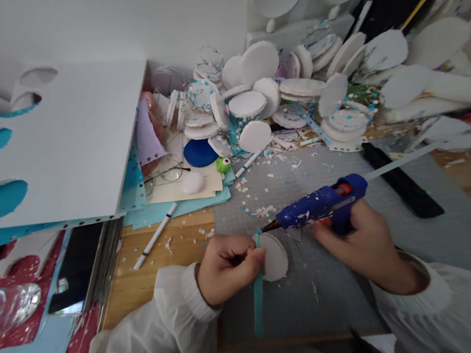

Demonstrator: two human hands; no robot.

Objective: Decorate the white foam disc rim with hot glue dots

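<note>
My right hand is wrapped round the handle of a blue hot glue gun, with a long glue stick poking out of its back. The gun's dark nozzle points left, its tip at or very near the top end of a light blue paper strip. Pinched between the thumb and fingers of my left hand is that strip, which hangs down toward the table's front edge. Beneath the strip and partly behind my left fingers lies a white foam disc on the grey cutting mat.
Many white foam discs are heaped along the back. A black cutter-like tool lies on the mat at right. White board with round holes stands at left, near a phone and a clear bottle. Small paper bits litter the mat.
</note>
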